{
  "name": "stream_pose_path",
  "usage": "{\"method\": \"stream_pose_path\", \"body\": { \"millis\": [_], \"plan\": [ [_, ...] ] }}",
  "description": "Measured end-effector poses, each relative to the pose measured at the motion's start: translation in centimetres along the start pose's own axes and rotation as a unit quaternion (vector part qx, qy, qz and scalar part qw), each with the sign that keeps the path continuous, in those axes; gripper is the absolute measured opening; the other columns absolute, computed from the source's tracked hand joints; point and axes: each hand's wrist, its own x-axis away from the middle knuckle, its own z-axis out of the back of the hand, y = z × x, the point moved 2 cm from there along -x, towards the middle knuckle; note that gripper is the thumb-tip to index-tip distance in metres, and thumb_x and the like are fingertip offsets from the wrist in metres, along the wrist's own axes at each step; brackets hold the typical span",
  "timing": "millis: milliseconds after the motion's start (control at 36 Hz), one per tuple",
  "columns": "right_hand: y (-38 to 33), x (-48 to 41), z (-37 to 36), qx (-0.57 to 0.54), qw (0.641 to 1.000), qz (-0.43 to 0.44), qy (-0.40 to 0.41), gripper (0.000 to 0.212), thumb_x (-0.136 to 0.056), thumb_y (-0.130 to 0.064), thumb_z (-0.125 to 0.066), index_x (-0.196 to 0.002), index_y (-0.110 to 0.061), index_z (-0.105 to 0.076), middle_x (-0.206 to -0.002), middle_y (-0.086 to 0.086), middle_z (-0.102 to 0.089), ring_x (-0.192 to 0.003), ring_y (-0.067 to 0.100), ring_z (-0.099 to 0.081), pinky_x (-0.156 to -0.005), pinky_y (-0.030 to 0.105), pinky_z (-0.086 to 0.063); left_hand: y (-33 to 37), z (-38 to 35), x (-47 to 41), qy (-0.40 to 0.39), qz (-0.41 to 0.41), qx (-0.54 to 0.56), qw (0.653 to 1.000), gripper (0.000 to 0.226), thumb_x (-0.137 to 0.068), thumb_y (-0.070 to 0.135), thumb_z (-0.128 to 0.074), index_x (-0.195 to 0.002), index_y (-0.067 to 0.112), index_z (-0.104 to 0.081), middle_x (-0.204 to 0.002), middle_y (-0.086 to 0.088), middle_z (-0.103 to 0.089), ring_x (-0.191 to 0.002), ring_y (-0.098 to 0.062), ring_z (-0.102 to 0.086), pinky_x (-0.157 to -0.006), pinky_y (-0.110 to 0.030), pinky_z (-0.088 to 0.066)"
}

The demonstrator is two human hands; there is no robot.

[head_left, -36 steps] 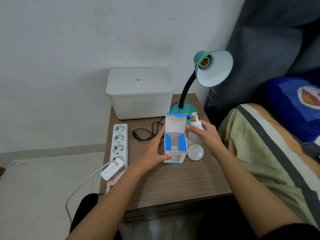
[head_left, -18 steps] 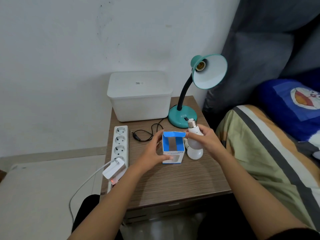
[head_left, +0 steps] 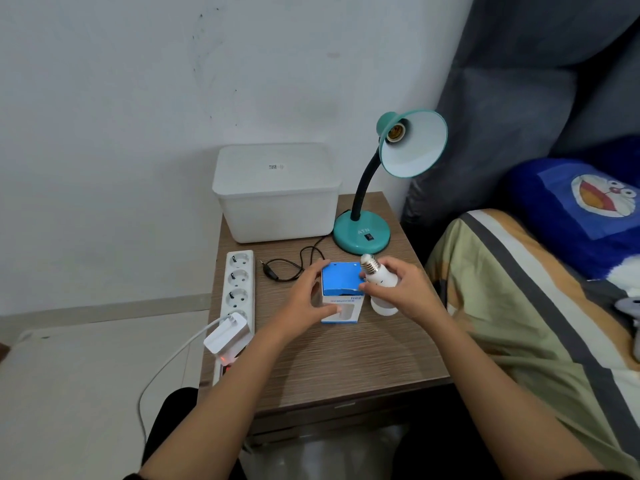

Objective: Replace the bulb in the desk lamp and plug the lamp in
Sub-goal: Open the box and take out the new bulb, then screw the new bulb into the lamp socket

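Observation:
The teal desk lamp (head_left: pixel 362 233) stands at the back right of the table, its shade (head_left: pixel 415 150) tilted toward me and its socket (head_left: pixel 394 132) empty. Its black cord and plug (head_left: pixel 268 270) lie loose beside the white power strip (head_left: pixel 239 282). My left hand (head_left: pixel 304 303) grips a blue and white bulb box (head_left: pixel 341 282) standing on the table, its top flap folded down. My right hand (head_left: pixel 407 289) holds a white bulb (head_left: pixel 379 277), screw base up, against the box's right side. Another white bulb (head_left: pixel 382 307) lies on the table under that hand, partly hidden.
A white lidded plastic bin (head_left: pixel 277 192) sits at the back of the wooden table (head_left: pixel 346 362). A white adapter (head_left: pixel 227 332) is plugged into the strip's near socket. A bed with a striped blanket (head_left: pixel 519 306) borders the table's right side.
The box's upright top flap has been folded down over the opening. My right hand has kept the bulb in its grip beside the box. The view has shifted a little.

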Motion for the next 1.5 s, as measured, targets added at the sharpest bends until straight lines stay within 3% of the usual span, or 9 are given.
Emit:
{"method": "stream_pose_path", "body": {
  "millis": [194,500,667,833,1028,1139,1306,1417,1500],
  "plan": [
    [-0.3,0.1,-1.0,0.043,0.997,0.039,0.046,0.03,-0.069,-0.018,-0.08,-0.095,-0.02,-0.066,-0.083,-0.016,-0.063,-0.076,-0.002,-0.058,-0.062,0.002,-0.043,0.2,-0.4,0.4,0.038,-0.05,-0.046,0.997,0.06,-0.08,0.031,-0.07,-0.133,0.037,-0.043,-0.154,0.01,-0.021,-0.141,-0.006,-0.023,-0.115,-0.04,-0.03],
    [-0.5,0.1,-1.4,0.096,0.993,0.054,0.047,0.031,-0.07,-0.019,-0.079,-0.097,-0.015,-0.065,-0.089,-0.007,-0.064,-0.082,0.008,-0.059,-0.066,0.013,-0.042,0.4,-0.5,0.6,0.046,-0.038,-0.01,0.998,0.046,-0.085,0.031,-0.064,-0.129,0.022,-0.054,-0.148,0.006,-0.033,-0.138,-0.009,-0.031,-0.111,-0.045,-0.036],
    [-0.8,0.0,-1.5,0.119,0.991,0.051,0.04,0.033,-0.07,-0.018,-0.079,-0.1,-0.014,-0.066,-0.091,-0.005,-0.066,-0.084,0.009,-0.059,-0.066,0.009,-0.04,0.6,-0.8,0.9,0.052,-0.047,-0.044,0.997,0.04,-0.091,0.025,-0.056,-0.13,0.018,-0.053,-0.153,0.005,-0.027,-0.138,-0.004,-0.028,-0.114,-0.035,-0.032],
    [-1.1,0.1,-1.1,0.109,0.992,0.032,0.064,0.032,-0.074,-0.025,-0.076,-0.102,-0.016,-0.066,-0.09,-0.004,-0.067,-0.081,0.01,-0.059,-0.062,0.012,-0.042,1.3,-1.0,1.4,0.05,-0.062,-0.118,0.99,0.043,-0.097,0.03,-0.045,-0.138,0.019,-0.042,-0.155,0.004,-0.018,-0.14,-0.003,-0.018,-0.106,-0.019,-0.025],
    [-1.6,0.4,0.3,0.096,0.992,-0.035,0.08,0.028,-0.082,-0.033,-0.066,-0.098,-0.012,-0.056,-0.091,0.003,-0.059,-0.078,0.016,-0.053,-0.055,0.023,-0.039,3.0,-1.0,1.3,0.046,-0.039,-0.183,0.981,0.044,-0.096,0.027,-0.046,-0.137,0.013,-0.041,-0.149,-0.002,-0.025,-0.126,-0.03,-0.044,-0.108,-0.035,-0.037],
    [-2.4,0.0,2.0,0.08,0.991,-0.052,0.088,0.025,-0.084,-0.029,-0.059,-0.104,-0.017,-0.05,-0.104,0.006,-0.058,-0.086,0.02,-0.055,-0.069,0.035,-0.048,4.3,-0.6,-0.4,0.024,-0.034,-0.221,0.974,0.052,-0.093,0.026,-0.052,-0.14,0.012,-0.035,-0.15,-0.002,-0.026,-0.139,-0.017,-0.025,-0.113,-0.028,-0.024],
    [-5.2,-2.3,5.8,0.017,0.989,-0.037,0.143,0.03,-0.085,-0.026,-0.06,-0.108,-0.012,-0.048,-0.106,0.009,-0.057,-0.084,0.018,-0.053,-0.06,0.026,-0.043,10.3,1.3,-5.4,0.037,-0.08,-0.186,0.978,0.07,-0.088,0.027,-0.06,-0.145,0.019,-0.02,-0.149,0.001,-0.026,-0.136,-0.013,-0.028,-0.11,-0.024,-0.024],
    [-7.1,-4.9,8.3,-0.003,0.984,-0.013,0.179,0.023,-0.084,-0.026,-0.063,-0.1,-0.012,-0.053,-0.099,0.004,-0.058,-0.073,0.005,-0.05,-0.057,0.019,-0.039,14.5,2.2,-10.2,0.042,-0.136,-0.172,0.975,0.087,-0.081,0.027,-0.068,-0.147,0.022,-0.012,-0.154,0.002,-0.017,-0.141,-0.013,-0.021,-0.117,-0.034,-0.023],
    [-8.2,-7.4,9.4,-0.003,0.98,0.004,0.197,0.024,-0.082,-0.024,-0.065,-0.099,-0.011,-0.057,-0.099,0.006,-0.06,-0.074,0.011,-0.052,-0.052,0.011,-0.041,16.8,2.3,-13.2,0.016,-0.169,-0.163,0.972,0.098,-0.074,0.018,-0.074,-0.147,0.024,-0.009,-0.154,0.005,-0.015,-0.139,-0.006,-0.018,-0.115,-0.025,-0.019]
  ]
}}
